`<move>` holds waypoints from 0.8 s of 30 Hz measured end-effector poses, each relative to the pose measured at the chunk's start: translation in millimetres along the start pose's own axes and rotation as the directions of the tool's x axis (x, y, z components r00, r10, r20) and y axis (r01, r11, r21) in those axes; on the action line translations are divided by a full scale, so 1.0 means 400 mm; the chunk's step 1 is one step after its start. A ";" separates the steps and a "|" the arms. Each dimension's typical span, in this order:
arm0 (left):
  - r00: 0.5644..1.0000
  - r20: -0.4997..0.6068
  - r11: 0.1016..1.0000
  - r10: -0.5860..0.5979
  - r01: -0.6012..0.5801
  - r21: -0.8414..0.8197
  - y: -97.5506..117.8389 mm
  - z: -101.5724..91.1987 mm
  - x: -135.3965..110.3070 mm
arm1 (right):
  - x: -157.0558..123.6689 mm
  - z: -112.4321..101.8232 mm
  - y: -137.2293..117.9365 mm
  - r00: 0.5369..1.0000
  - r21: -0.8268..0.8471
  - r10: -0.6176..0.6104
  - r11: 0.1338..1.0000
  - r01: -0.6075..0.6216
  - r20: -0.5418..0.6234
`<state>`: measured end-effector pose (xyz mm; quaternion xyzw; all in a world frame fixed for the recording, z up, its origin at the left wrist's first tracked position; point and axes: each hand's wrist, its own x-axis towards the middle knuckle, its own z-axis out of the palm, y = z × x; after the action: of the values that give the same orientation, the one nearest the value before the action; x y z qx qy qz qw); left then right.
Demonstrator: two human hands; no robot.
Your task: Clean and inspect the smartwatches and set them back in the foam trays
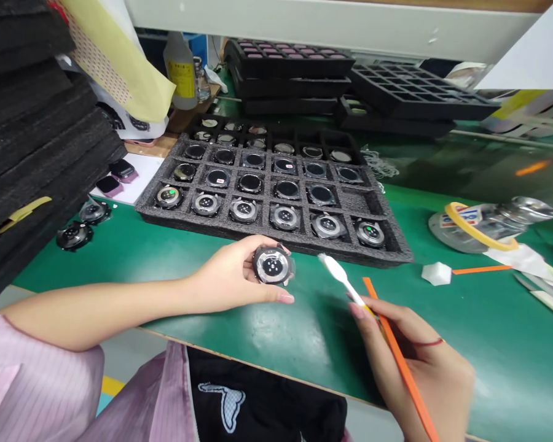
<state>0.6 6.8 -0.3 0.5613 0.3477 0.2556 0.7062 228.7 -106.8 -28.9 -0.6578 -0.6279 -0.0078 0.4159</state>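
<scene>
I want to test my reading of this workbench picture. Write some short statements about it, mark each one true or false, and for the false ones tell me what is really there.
1. The left hand holds a round watch with its back side up. True.
2. The right hand holds a screwdriver. False: it holds a white swab and an orange stick.
3. A grey foam tray holds rows of watches. True.
4. A roll of yellow tape lies inside the tray. False: the roll of yellow tape lies to the right of the tray.
5. A red thread goes around the right wrist. True.
</scene>
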 end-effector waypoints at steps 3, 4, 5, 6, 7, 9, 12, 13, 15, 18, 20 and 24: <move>0.999 0.000 0.993 0.039 -0.038 0.114 0.005 0.001 -0.008 | -0.004 0.001 0.001 1.000 0.020 0.008 1.000 -0.008 -0.007; 0.999 0.003 0.988 0.052 -0.052 0.146 0.006 0.000 -0.009 | -0.005 0.000 0.003 1.000 0.025 -0.002 1.000 0.002 0.000; 0.998 0.006 0.984 0.066 -0.066 0.168 0.007 0.000 -0.011 | -0.005 -0.001 0.004 1.000 0.027 -0.010 1.000 0.010 0.003; 0.997 0.009 0.980 0.080 -0.080 0.182 0.007 0.000 -0.012 | -0.005 -0.002 0.006 1.000 0.024 -0.016 1.000 0.016 0.006; 0.996 0.011 0.977 0.093 -0.093 0.190 0.007 0.000 -0.012 | -0.005 -0.003 0.006 1.000 0.020 -0.020 1.000 0.019 0.005; 0.993 0.015 0.973 0.113 -0.114 0.201 0.006 -0.001 -0.013 | -0.005 -0.005 0.006 1.000 0.012 -0.022 1.000 0.022 0.001; 0.992 0.017 0.971 0.123 -0.124 0.206 0.007 -0.002 -0.014 | -0.004 -0.006 0.003 0.999 0.001 -0.042 0.999 0.042 0.011; 0.993 0.017 0.972 0.119 -0.120 0.202 0.008 -0.001 -0.015 | -0.004 -0.005 0.002 0.998 -0.004 -0.057 0.998 0.057 0.012; 0.992 0.016 0.974 0.122 -0.123 0.192 0.010 -0.001 -0.017 | -0.002 -0.002 0.002 0.996 -0.023 -0.094 0.995 0.094 0.008; 0.991 0.035 0.974 0.132 -0.136 0.183 0.012 -0.001 -0.019 | 0.004 0.006 0.005 0.990 -0.053 -0.142 0.989 0.142 0.002; 0.992 0.032 0.971 0.122 -0.126 0.202 0.012 -0.003 -0.019 | 0.009 0.010 0.006 0.986 -0.058 -0.164 0.985 0.164 -0.003; 0.996 -0.064 0.978 0.066 -0.052 0.204 0.007 -0.005 -0.014 | 0.013 0.012 0.007 0.983 -0.057 -0.184 0.981 0.184 0.013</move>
<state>-4.5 4.5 3.3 0.6307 0.3797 0.2594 0.6251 229.5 -99.6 -30.8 -0.6087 -0.6872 -0.0616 0.3917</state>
